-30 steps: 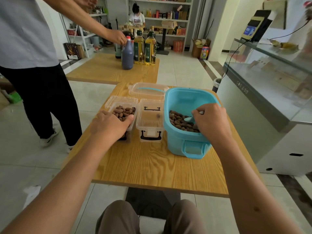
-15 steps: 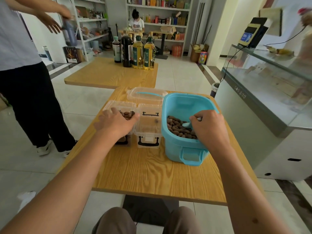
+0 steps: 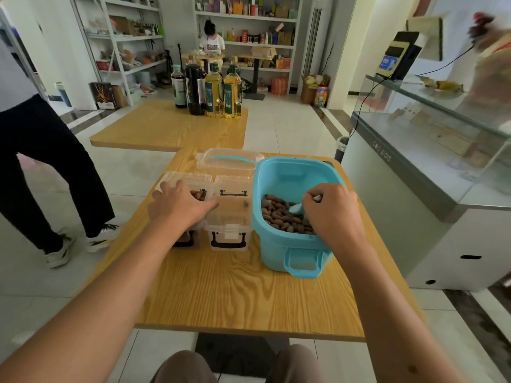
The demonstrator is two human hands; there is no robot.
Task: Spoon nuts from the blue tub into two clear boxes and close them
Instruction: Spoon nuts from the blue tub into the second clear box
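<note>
The blue tub [image 3: 279, 252] stands at the right of the wooden table [image 3: 235, 294], with brown nuts [image 3: 276, 214] in its bottom. My right hand [image 3: 331, 214] is inside it, gripping a light blue spoon [image 3: 297, 208] whose bowl lies on the nuts. Two clear boxes sit side by side left of the tub. The left box [image 3: 197, 193] holds nuts, and my left hand [image 3: 179, 203] lies across its top with fingers spread. The right box [image 3: 231, 217], with black latches, looks nearly empty; its lid stands open behind it.
A clear lid [image 3: 229, 161] with a blue stripe lies behind the boxes. A second table [image 3: 166, 128] with several oil bottles [image 3: 218, 92] stands beyond. A person in dark trousers [image 3: 41, 167] stands at the left. A glass counter [image 3: 431, 150] runs along the right.
My left hand slid further over the left box, covering most of its nuts. The standing person moved off to the left and their hand left the bottles. My right hand stays in the tub.
</note>
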